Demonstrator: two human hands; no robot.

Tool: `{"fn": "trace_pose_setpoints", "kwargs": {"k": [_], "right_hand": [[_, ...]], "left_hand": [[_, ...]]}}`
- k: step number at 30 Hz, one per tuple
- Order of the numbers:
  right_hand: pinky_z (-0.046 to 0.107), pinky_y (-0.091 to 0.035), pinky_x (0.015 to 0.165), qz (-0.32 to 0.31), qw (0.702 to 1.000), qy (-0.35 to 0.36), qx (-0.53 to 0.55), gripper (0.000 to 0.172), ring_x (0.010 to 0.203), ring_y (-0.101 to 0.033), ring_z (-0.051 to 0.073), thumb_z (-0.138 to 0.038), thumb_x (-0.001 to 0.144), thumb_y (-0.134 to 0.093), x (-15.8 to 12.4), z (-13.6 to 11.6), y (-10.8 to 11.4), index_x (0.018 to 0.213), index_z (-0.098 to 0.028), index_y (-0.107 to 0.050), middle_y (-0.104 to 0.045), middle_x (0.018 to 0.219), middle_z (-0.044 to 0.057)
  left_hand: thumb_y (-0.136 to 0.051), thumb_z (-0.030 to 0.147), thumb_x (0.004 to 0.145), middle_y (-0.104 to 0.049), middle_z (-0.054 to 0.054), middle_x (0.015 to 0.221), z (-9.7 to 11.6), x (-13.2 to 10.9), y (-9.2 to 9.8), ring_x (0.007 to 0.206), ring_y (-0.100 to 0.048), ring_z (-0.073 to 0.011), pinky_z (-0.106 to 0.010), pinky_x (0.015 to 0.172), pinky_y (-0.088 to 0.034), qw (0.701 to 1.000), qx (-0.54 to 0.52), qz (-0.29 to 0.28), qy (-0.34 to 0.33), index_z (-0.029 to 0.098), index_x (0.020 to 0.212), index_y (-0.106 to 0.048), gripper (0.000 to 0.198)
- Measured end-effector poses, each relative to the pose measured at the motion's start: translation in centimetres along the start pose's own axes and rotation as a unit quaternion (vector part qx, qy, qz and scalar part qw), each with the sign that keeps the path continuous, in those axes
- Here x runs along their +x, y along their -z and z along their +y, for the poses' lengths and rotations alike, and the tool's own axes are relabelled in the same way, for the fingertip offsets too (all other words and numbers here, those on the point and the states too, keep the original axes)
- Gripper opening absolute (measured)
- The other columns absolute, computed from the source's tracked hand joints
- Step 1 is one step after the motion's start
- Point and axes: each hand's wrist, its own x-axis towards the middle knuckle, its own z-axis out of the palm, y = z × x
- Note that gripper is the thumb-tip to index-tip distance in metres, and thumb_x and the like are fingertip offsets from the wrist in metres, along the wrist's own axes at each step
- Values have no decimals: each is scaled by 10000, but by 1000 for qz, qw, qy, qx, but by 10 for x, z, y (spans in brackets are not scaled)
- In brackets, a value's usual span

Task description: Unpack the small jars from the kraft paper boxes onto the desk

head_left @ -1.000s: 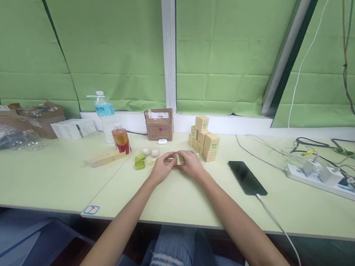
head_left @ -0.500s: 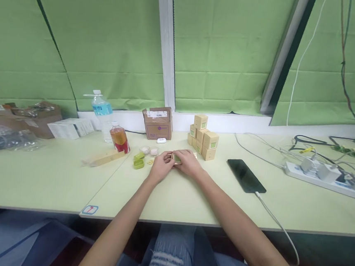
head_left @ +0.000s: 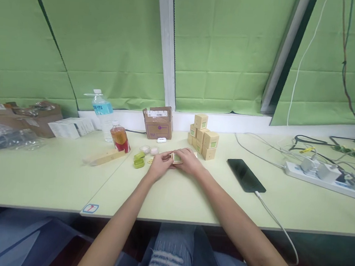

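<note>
On the counter (head_left: 171, 198), left hand (head_left: 160, 164) and right hand (head_left: 190, 163) are holding one small box (head_left: 177, 158).
Left fingers are gripping its left side, right fingers are covering its top and right side; its greenish face is pointing at the camera. Can't tell if it's touching the counter. Box as clock center: stacked boxes (head_left: 200, 136) are standing near, 1–2 o'clock; brown carton (head_left: 157, 128) is sitting at 11, white case (head_left: 161, 140) just in front of it; green container (head_left: 138, 163) is lying near 9; black phone (head_left: 246, 175) is lying well apart, 3–4.
</note>
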Motion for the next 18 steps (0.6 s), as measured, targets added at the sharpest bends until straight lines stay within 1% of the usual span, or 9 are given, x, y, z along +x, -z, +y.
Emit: {"fn": "trace_pose_setpoints", "kwargs": {"k": [4, 6, 8, 10, 12, 13, 15, 17, 18], "right_hand": [[408, -402, 1037, 0, 1000, -13, 20, 502, 1178, -627, 279, -324, 859, -799, -2, 6, 4, 1302, -194, -601, -698, 1248, 121], [397, -422, 1022, 5, 999, -22, 35, 523, 1165, -641, 273, -366, 860, -801, -3, 9, 7, 1312, -195, -601, -702, 1243, 121], [396, -435, 1018, 12, 999, -30, 42, 526, 1157, -650, 271, -387, 855, -806, -4, 10, 9, 1307, -201, -614, -709, 1234, 120], [410, -440, 1026, 19, 998, -37, 39, 519, 1163, -651, 277, -390, 852, -808, -4, 8, 10, 1301, -206, -625, -711, 1234, 120], [418, -445, 1032, 22, 998, -43, 38, 501, 1178, -647, 275, -370, 867, -791, -4, 5, 11, 1312, -209, -623, -705, 1253, 123], [420, -446, 1036, 23, 998, -44, 41, 495, 1187, -644, 272, -360, 875, -781, -4, 3, 11, 1319, -212, -619, -700, 1265, 124], [424, -445, 1047, 23, 997, -46, 49, 496, 1206, -637, 269, -354, 875, -779, -4, 1, 12, 1324, -221, -615, -694, 1282, 122], [427, -443, 1056, 21, 997, -53, 56, 505, 1220, -630, 273, -340, 864, -790, -4, 1, 12, 1324, -226, -614, -693, 1289, 117], [427, -440, 1061, 19, 996, -58, 57, 508, 1228, -625, 274, -321, 859, -792, -5, 1, 13, 1325, -226, -613, -689, 1298, 116]], "left_hand": [[-706, 221, 813, -756, -106, 960, -3, 3, 9, 800, -757, -211, -434, 750, -681, 999, -23, 40, 17, 81, 1166, -699, 380], [-699, 242, 838, -733, -118, 971, -1, 1, 11, 748, -752, -193, -422, 714, -683, 998, -30, 50, 26, 71, 1159, -686, 364], [-688, 313, 879, -706, -134, 1056, 3, -3, 9, 735, -743, -175, -407, 689, -683, 999, -24, 39, 19, 93, 1254, -648, 437], [-702, 404, 885, -666, -149, 1181, 7, -7, 4, 777, -732, -168, -375, 659, -680, 999, 8, 31, -8, 145, 1359, -598, 550], [-765, 453, 829, -615, -152, 1288, 11, -11, -3, 832, -710, -166, -305, 609, -661, 996, 65, 37, -46, 188, 1371, -600, 625], [-789, 456, 803, -599, -146, 1312, 11, -11, -5, 843, -696, -162, -267, 580, -641, 993, 91, 41, -62, 197, 1345, -619, 624], [-767, 453, 814, -596, -128, 1287, 10, -11, -7, 826, -679, -153, -225, 529, -600, 989, 119, 43, -80, 197, 1286, -644, 551], [-667, 414, 879, -611, -108, 1221, 7, -9, -4, 819, -677, -161, -239, 524, -591, 988, 121, 49, -88, 200, 1270, -626, 447], [-615, 365, 901, -615, -104, 1210, 6, -8, -1, 859, -678, -180, -262, 551, -602, 985, 129, 60, -102, 204, 1271, -615, 403]]}}
